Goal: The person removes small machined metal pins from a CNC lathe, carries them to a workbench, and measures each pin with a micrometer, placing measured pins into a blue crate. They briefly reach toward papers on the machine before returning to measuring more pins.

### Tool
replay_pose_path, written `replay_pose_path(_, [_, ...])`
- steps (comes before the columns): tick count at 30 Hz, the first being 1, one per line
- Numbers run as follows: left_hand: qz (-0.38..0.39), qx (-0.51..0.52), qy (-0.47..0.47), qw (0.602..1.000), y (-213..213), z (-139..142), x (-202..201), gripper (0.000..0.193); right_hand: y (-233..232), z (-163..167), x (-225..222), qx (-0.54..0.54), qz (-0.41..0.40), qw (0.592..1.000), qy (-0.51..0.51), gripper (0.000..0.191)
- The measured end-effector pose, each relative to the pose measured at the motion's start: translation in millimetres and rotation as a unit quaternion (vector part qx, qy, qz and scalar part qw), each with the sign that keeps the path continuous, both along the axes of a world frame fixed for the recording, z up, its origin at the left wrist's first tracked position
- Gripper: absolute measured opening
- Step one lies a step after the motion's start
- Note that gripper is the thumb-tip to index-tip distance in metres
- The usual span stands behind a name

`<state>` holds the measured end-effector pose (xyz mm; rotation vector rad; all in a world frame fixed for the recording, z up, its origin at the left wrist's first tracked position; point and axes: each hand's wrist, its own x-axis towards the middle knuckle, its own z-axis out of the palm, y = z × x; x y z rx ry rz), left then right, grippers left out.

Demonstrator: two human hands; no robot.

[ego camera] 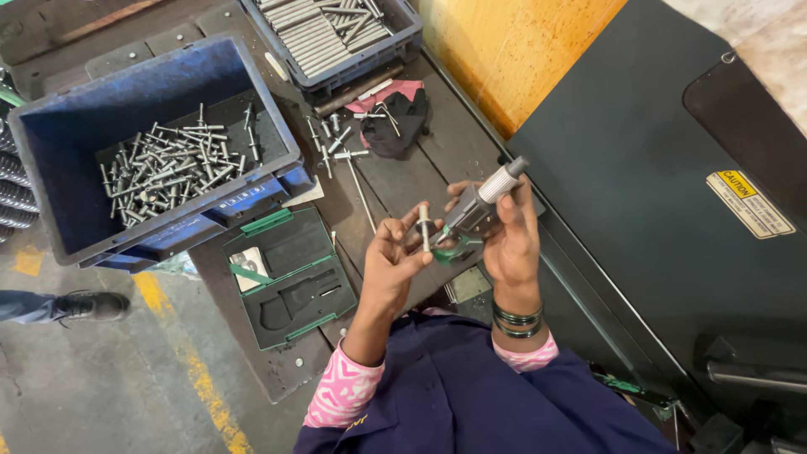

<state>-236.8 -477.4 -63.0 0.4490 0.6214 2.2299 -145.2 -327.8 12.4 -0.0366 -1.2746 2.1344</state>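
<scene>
While the left hand [388,267] pinches a smooth steel pin [424,227], the right hand [510,240] grips a knurled micrometer [479,206].

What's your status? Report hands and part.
Left hand pinching a small metal pin upright. Right hand gripping micrometer, frame at the pin. Nothing in the way.

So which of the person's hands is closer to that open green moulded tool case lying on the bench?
Left. The left hand, pinching a small metal pin, hovers just right of the green case; the right hand, gripping the micrometer, is farther right.
</scene>
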Motion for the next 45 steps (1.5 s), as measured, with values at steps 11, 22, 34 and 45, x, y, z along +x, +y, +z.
replay_pose_path(11, [-0.032,0.008,0.033,0.999,-0.1,-7.3,7.0,0.049,2.6,-6.2,3.0,0.037,-0.067,0.997,0.003,0.044])
replay_pose_path(22, [-0.049,-0.016,0.046,0.998,3.8,1.1,13.3,0.050,9.6,-7.2,7.2,0.022,-0.009,1.000,0.001,0.040])
replay_pose_path(34, [-0.053,-0.002,0.051,0.997,6.8,2.2,15.2,0.050,15.8,-3.6,8.2,-0.015,0.030,0.999,0.019,0.044])
replay_pose_path(45, [-0.051,0.024,0.041,0.998,7.0,-1.9,17.8,0.050,14.5,-5.3,8.6,0.031,-0.014,0.999,-0.010,0.044])
